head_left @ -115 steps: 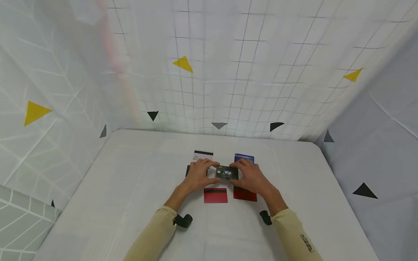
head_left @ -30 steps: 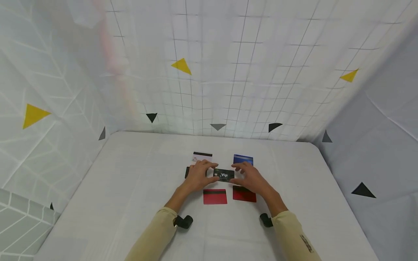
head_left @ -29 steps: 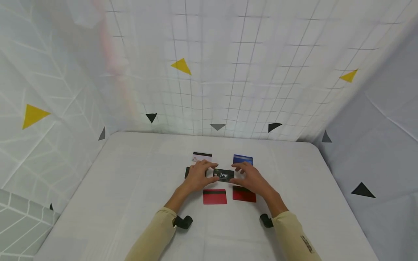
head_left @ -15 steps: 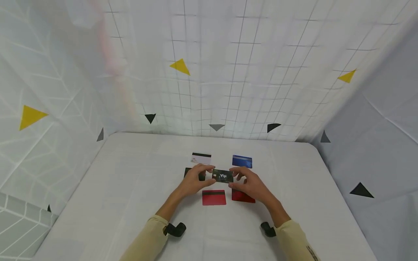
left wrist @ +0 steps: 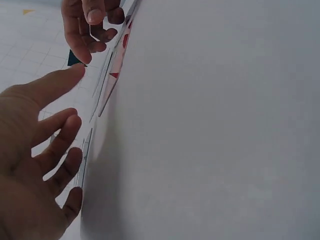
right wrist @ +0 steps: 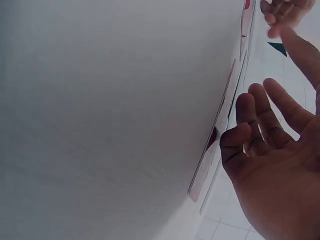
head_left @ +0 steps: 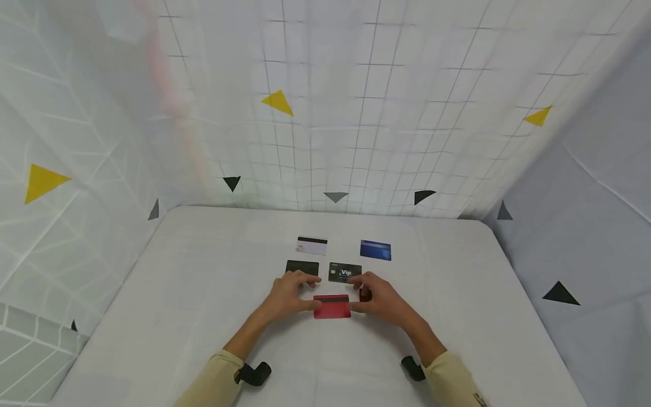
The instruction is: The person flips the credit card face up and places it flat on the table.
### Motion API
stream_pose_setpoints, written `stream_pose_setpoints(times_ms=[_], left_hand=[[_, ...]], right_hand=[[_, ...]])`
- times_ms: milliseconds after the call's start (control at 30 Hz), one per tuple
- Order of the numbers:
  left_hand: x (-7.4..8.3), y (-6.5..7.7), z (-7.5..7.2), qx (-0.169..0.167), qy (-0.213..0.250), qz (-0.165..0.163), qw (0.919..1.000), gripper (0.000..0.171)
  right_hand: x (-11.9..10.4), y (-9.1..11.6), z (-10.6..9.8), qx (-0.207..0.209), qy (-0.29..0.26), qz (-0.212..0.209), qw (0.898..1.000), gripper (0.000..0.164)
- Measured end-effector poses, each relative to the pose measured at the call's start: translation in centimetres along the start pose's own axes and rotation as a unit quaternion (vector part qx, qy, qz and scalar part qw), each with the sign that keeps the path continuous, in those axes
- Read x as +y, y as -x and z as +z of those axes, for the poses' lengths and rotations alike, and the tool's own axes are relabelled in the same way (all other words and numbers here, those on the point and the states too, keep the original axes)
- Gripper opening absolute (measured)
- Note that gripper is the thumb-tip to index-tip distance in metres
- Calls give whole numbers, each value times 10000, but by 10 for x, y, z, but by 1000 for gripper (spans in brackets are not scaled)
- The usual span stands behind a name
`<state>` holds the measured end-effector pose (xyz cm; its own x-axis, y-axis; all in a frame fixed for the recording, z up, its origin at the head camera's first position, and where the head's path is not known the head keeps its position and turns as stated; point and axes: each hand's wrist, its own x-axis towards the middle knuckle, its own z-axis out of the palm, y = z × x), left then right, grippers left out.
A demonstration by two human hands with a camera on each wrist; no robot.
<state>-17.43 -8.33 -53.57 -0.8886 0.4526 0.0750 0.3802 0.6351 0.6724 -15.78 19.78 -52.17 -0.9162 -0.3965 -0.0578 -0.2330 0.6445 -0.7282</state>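
Note:
In the head view a red card (head_left: 332, 311) with a dark stripe lies between both hands, nearest the person. My left hand (head_left: 286, 297) is at its left end, thumb close to the edge, fingers loosely bent. At its right end is my right hand (head_left: 381, 299), thumb by the edge; whether either thumb touches it I cannot tell. Both wrist views show nothing held in the left hand (left wrist: 35, 145) or the right hand (right wrist: 280, 155). Just beyond the red card lies a black Vip card (head_left: 344, 272). The right hand hides most of a second red card.
A dark card (head_left: 302, 267) lies partly behind the left fingers. Farther back are a white card (head_left: 311, 246) with a black stripe and a blue card (head_left: 376, 250). They all lie on a white table (head_left: 213, 271), enclosed by white sheeting.
Both hands have left the ends of the Vip card and come toward the person, to the red card. The Vip card now lies uncovered except near the right fingertips.

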Motion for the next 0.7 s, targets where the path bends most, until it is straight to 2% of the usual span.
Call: stream_pose_setpoints(times_ms=[100,300,433,700], left_hand=[[-2,6,3,80,-517,-35,9986,55],[1,14,7,23,-1149,-145,9933,56],[6,16,7,-50,-1306,-193,9912,55],[10,16,7,-33,-1317,-180,9911,51]], right_hand=[[-2,0,3,-69,93,106,9999,54],[-3,-2,8,-339,395,186,9985,56],[-3,-5,11,-469,772,181,9957,56],[-9,-6,13,-530,1236,288,9905,58]])
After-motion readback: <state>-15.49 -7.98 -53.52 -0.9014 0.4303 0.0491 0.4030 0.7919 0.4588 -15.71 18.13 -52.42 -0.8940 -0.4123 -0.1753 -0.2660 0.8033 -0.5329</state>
